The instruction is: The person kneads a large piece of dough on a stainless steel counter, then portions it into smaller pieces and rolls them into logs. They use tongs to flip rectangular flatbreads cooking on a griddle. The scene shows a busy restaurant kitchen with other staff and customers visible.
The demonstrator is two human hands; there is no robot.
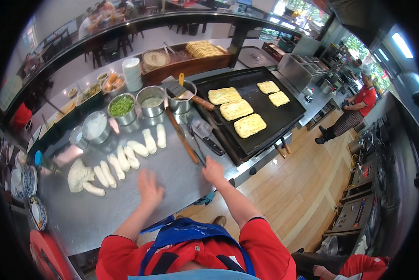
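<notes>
My left hand (150, 188) is blurred, fingers apart and holding nothing, just above the steel worktop (174, 189). My right hand (213, 170) closes on the near end of a long, thin metal utensil (199, 150); its exact kind is unclear. Left of that utensil lies a wooden rolling pin (182, 134); to its right is a black-handled scraper (209, 138). Several dough strips (123, 158) form a slanting row beside a larger dough lump (79, 176). On the black griddle (286, 124) rest several browned flatbreads (250, 125). A wooden-handled spatula (192, 96) lies across a steel pot.
Steel bowls, one with chopped green onion (122, 106), line the worktop's back beside a plate stack (132, 75). A wooden tray (188, 68) holds more flatbreads. Griddle handles (283, 147) jut over the floor. Co-workers are at the right (361, 101) and lower right (356, 267).
</notes>
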